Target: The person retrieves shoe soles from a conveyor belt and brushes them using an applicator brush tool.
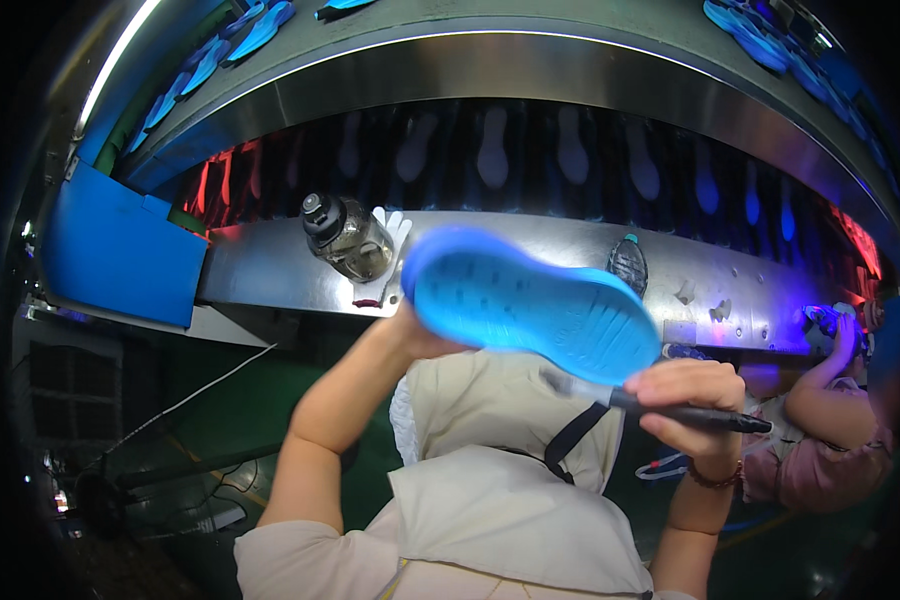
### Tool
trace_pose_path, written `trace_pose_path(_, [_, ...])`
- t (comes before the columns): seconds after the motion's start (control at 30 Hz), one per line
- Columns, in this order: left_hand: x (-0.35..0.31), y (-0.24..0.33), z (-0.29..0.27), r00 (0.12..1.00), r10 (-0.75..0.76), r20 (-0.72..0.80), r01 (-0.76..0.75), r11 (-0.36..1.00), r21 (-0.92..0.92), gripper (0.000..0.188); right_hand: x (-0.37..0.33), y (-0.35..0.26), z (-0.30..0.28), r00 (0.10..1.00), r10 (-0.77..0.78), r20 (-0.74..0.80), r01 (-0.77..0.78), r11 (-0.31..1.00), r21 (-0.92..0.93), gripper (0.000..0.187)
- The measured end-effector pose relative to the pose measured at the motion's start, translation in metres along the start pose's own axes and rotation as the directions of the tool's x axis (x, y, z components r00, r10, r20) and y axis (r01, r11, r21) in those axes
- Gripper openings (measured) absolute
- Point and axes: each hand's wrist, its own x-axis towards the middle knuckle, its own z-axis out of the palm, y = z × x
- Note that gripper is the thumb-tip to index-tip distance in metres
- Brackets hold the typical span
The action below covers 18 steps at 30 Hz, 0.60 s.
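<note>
A bright blue shoe sole [530,300] is held up in front of me, tilted, its patterned face toward me and its left end blurred. My left hand [420,335] is closed on its left end, the fingers largely hidden behind it. In my right hand [692,395] is a slim brush [705,416] with a black handle, gripped between thumb and fingers. Its pale, blurred tip points left, close to the sole's lower edge; whether it touches the sole I cannot tell. The right fingertips are also close to the sole's right end.
On the metal ledge [260,265] stand a large dark-capped bottle [355,245], a white glove [396,226] and a small bottle [628,265] with a teal cap. Soles line the dark conveyor [530,150] behind. More blue soles [260,32] lie on the upper belt. A co-worker's arm [835,400] shows at right.
</note>
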Motion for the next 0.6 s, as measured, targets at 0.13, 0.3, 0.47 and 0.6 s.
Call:
trace_pose_path(0.13, [0.042, -0.039, 0.008, 0.967, 0.175, 0.186, -0.061, 0.865, -0.498, 0.090, 0.006, 0.037, 0.022, 0.936, 0.259, -0.241, -0.283, 0.957, -0.071, 0.020])
trace_pose_path(0.3, [0.053, -0.057, 0.008, 0.993, 0.099, -0.068, -0.119, 0.886, -0.449, 0.085, 0.009, 0.065, 0.056, 0.973, -0.046, -0.227, -0.036, 0.938, -0.344, 0.016])
trace_pose_path(0.47, [0.042, -0.051, 0.001, 0.981, 0.180, -0.068, -0.191, 0.860, -0.473, 0.081, 0.005, 0.016, 0.041, 0.997, 0.044, 0.071, -0.031, 0.986, -0.167, 0.015])
trace_pose_path(0.6, [0.039, -0.042, 0.038, 0.974, 0.204, -0.101, -0.227, 0.841, -0.491, 0.081, 0.021, 0.030, 0.042, 0.951, 0.073, -0.301, -0.123, 0.981, -0.152, 0.017])
